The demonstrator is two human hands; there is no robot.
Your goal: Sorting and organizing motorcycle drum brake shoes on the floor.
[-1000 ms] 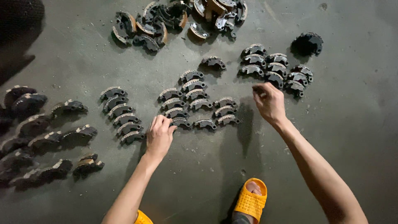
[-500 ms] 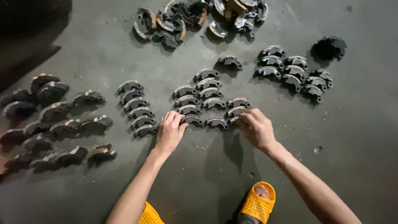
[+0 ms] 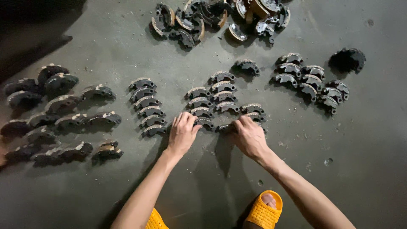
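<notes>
Curved dark metal brake shoes stand in rows on a grey concrete floor. My left hand (image 3: 183, 133) rests with fingers spread on the nearest shoe (image 3: 205, 122) of the middle row. My right hand (image 3: 249, 136) grips a shoe (image 3: 225, 127) at the front of the neighbouring short row (image 3: 253, 111). Both hands sit at the near end of the central group (image 3: 212, 95).
A loose heap of shoes (image 3: 216, 17) lies at the top. Another row (image 3: 147, 107) stands to the left, larger shoes (image 3: 55, 114) far left, a cluster (image 3: 311, 80) at right with a round dark part (image 3: 348, 59). My yellow sandals (image 3: 265, 210) are near the bottom edge.
My right hand came down from the right cluster to the front of the middle rows. My left hand shifted slightly right onto the nearest shoe.
</notes>
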